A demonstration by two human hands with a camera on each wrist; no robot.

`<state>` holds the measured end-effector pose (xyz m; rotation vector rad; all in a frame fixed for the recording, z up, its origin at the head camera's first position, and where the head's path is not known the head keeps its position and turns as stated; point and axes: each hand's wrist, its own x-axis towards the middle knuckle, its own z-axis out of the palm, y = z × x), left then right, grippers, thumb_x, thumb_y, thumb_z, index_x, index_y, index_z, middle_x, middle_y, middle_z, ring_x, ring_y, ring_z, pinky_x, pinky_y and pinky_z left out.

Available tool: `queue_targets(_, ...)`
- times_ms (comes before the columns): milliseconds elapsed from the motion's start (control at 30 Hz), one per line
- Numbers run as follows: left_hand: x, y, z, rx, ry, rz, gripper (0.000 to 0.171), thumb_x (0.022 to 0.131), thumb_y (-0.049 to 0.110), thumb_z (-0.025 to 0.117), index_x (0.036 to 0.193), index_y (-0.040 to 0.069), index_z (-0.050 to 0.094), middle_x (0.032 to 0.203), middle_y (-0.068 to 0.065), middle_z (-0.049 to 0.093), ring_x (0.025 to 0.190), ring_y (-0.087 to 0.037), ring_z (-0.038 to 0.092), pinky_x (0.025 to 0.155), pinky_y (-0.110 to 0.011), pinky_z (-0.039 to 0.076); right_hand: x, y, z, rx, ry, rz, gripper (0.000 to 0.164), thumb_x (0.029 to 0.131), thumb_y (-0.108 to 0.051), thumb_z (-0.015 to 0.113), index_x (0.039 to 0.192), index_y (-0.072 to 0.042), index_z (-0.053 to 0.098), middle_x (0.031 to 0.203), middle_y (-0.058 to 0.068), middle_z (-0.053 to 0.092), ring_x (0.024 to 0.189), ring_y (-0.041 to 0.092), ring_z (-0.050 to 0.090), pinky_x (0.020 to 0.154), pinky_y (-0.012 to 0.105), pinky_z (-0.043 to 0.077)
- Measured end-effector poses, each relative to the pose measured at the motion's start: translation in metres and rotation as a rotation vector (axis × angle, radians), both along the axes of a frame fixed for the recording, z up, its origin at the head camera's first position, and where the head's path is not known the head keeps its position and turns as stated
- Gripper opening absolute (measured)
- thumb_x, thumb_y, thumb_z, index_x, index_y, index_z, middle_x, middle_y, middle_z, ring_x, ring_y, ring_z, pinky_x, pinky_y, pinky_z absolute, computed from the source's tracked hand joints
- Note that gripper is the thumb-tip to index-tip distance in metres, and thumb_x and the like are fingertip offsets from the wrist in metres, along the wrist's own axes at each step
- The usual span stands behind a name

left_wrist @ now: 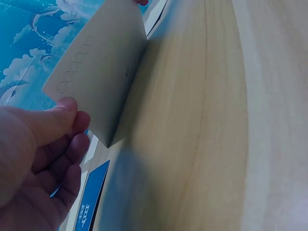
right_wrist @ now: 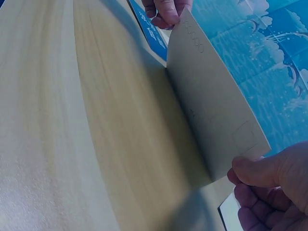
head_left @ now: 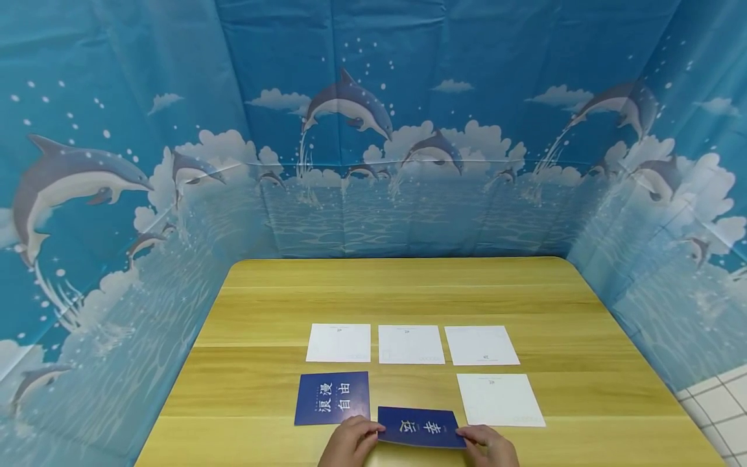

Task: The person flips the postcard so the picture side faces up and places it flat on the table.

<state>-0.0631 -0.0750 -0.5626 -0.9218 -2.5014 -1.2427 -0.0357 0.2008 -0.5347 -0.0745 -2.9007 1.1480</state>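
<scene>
Both hands hold one postcard (head_left: 419, 427) at the table's near side, tilted up on its long edge. Its dark blue face with characters shows in the head view. The left hand (head_left: 350, 442) pinches its left end between thumb and fingers, and the right hand (head_left: 492, 446) pinches the right end. Both wrist views show the pale back of the postcard (left_wrist: 103, 72), printed with a row of small postcode circles. Whether its lower edge touches the table I cannot tell. Just beyond the left hand, another blue postcard (head_left: 332, 399) lies flat, characters up.
Three postcards lie white side up in a row farther back: left (head_left: 338, 344), middle (head_left: 411, 345) and right (head_left: 482, 346). Another white-side-up postcard (head_left: 500, 401) lies beyond the right hand. The wooden table (head_left: 397, 285) is bounded by a dolphin-print curtain (head_left: 397, 220).
</scene>
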Motion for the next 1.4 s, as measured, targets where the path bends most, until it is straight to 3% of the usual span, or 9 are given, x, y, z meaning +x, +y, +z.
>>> queue_targets(233, -0.0023, -0.0012, 0.0008, 0.006, -0.174, -0.034, 0.014, 0.087, 0.011, 0.062, 0.095, 0.005, 0.071, 0.089, 0.002, 0.066, 0.082, -0.005, 0.057, 0.071, -0.024, 0.047, -0.0018, -0.0007, -0.0063, 0.024, 0.008, 0.005, 0.016, 0.073, 0.007, 0.069, 0.084, -0.003, 0.073, 0.083, 0.006, 0.066, 0.074, 0.017, 0.06, 0.065, 0.028, 0.05)
queue_targets(333, -0.0029, -0.0012, -0.0004, 0.012, -0.209, -0.041, 0.015, 0.087, 0.012, 0.061, 0.095, 0.005, 0.071, 0.089, 0.002, 0.066, 0.083, -0.005, 0.057, 0.071, -0.025, 0.047, -0.0017, -0.0018, -0.0076, 0.019, 0.021, -0.018, 0.016, 0.073, 0.007, 0.069, 0.084, -0.004, 0.073, 0.082, 0.005, 0.066, 0.075, 0.017, 0.06, 0.067, 0.028, 0.05)
queue_targets(567, -0.0029, 0.0005, -0.0066, 0.062, -0.132, -0.015, 0.014, 0.081, 0.004, 0.066, 0.094, 0.003, 0.071, 0.087, 0.003, 0.065, 0.081, -0.006, 0.057, 0.072, -0.024, 0.047, -0.0021, -0.0043, -0.0096, 0.025, 0.037, -0.03, 0.016, 0.073, 0.007, 0.069, 0.085, -0.003, 0.073, 0.082, 0.005, 0.065, 0.077, 0.02, 0.061, 0.069, 0.033, 0.05)
queue_targets(767, -0.0018, 0.0035, -0.004, 0.119, -0.111, 0.009, 0.017, 0.077, -0.001, 0.067, 0.094, 0.001, 0.071, 0.086, 0.001, 0.065, 0.08, -0.012, 0.059, 0.074, -0.024, 0.048, -0.0032, -0.0068, -0.0071, 0.021, 0.016, -0.054, 0.016, 0.073, 0.006, 0.068, 0.086, -0.002, 0.073, 0.084, 0.007, 0.066, 0.08, 0.024, 0.062, 0.072, 0.037, 0.049)
queue_targets(933, -0.0005, 0.0047, -0.005, 0.157, -0.186, 0.015, 0.017, 0.081, 0.001, 0.062, 0.095, -0.001, 0.07, 0.086, 0.001, 0.064, 0.081, -0.011, 0.057, 0.075, -0.026, 0.047, -0.0028, -0.0081, -0.0057, 0.024, 0.01, -0.067, 0.016, 0.074, 0.007, 0.068, 0.087, -0.002, 0.073, 0.084, 0.008, 0.066, 0.081, 0.026, 0.062, 0.073, 0.039, 0.049)
queue_targets(1133, 0.0003, 0.008, -0.0001, 0.123, -0.325, 0.081, 0.025, 0.085, 0.021, 0.065, 0.097, -0.001, 0.07, 0.088, 0.005, 0.062, 0.082, -0.007, 0.055, 0.076, -0.028, 0.046, -0.0041, -0.0088, -0.0081, -0.003, -0.049, -0.076, 0.016, 0.075, 0.007, 0.067, 0.088, 0.0, 0.072, 0.086, 0.01, 0.066, 0.082, 0.028, 0.062, 0.073, 0.041, 0.049)
queue_targets(1400, 0.0005, 0.0081, 0.0031, 0.008, -0.288, 0.108, 0.032, 0.08, 0.026, 0.069, 0.098, -0.001, 0.07, 0.089, 0.005, 0.06, 0.082, -0.008, 0.053, 0.075, -0.028, 0.045, -0.0051, -0.0095, -0.0092, -0.008, 0.005, -0.064, 0.016, 0.075, 0.008, 0.066, 0.086, -0.003, 0.072, 0.083, 0.007, 0.066, 0.08, 0.024, 0.062, 0.071, 0.037, 0.05)
